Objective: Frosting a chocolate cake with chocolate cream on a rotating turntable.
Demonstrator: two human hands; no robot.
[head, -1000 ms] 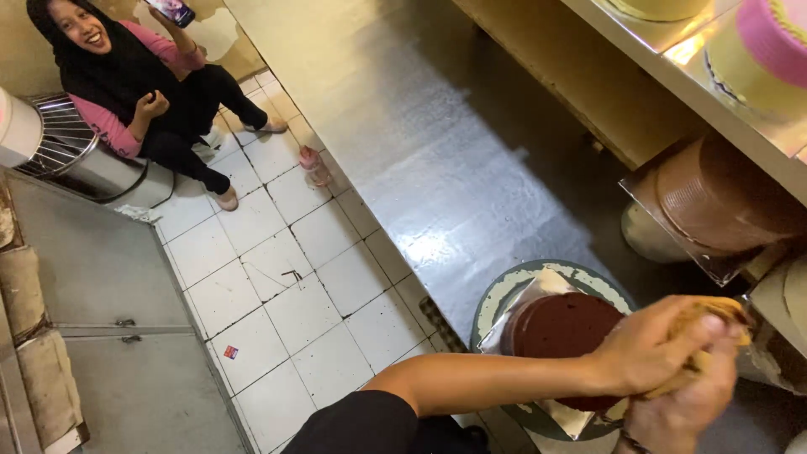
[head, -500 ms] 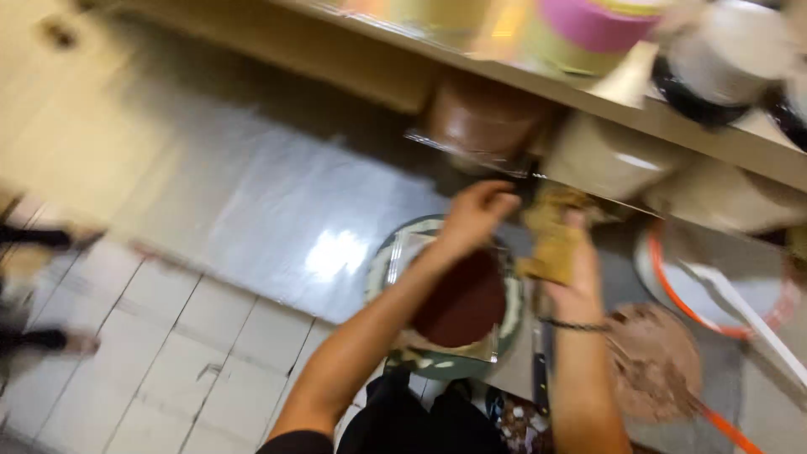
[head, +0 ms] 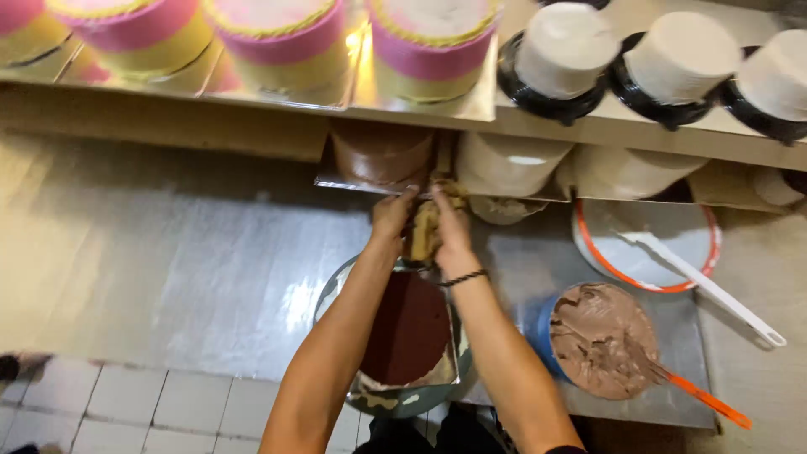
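Nearest the camera, a dark red cake (head: 409, 329) sits on a silver board on a round turntable (head: 336, 290), which stands on the steel counter (head: 168, 269). Both forearms stretch out over this cake. Just right of the cake, a blue bowl (head: 598, 339) holds brown frosting, with an orange-handled spatula (head: 702, 398) lying in it and sticking out to the right.

Just beyond the cake's far edge, the left hand (head: 392, 220) and the right hand (head: 448, 225) meet, both closed on a tan sponge layer (head: 423, 229) pressed between them; the left hand grips its left side, the right hand its right side, fingers curled over the top. The right wrist wears a dark bracelet (head: 462, 277). The layer is held upright in the air, above the turntable's far rim.

Beyond and right of the cake, a white bowl (head: 643, 244) with an orange rim holds a white spatula (head: 714, 290). Directly beyond the hands, a brown cake (head: 380, 155) rests on a silver board under the shelf, with white cakes (head: 513, 164) to its right. Farthest from the red cake, on the shelf (head: 639, 130) above, stand pink and yellow cakes (head: 433, 50) on the left and white cakes on black boards (head: 681, 55) on the right.
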